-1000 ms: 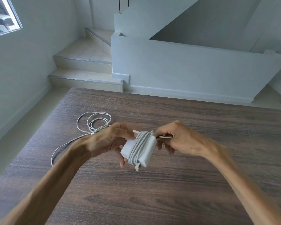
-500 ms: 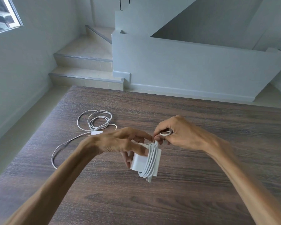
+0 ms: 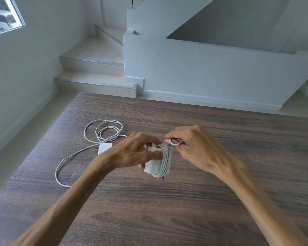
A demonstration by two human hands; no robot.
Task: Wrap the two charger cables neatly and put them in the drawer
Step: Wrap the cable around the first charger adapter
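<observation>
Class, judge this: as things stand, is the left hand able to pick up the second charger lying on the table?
Probably not yet. The left hand grips the wrapped charger, so it is occupied. The second charger lies unobstructed on the table just beyond its wrist.

This looks like a home interior. Tiled stairs with metal-edged treads climb beside a plain white half-wall, a window sits high in the white wall, and a dark wood-grain table stands near the bottom step.
</observation>
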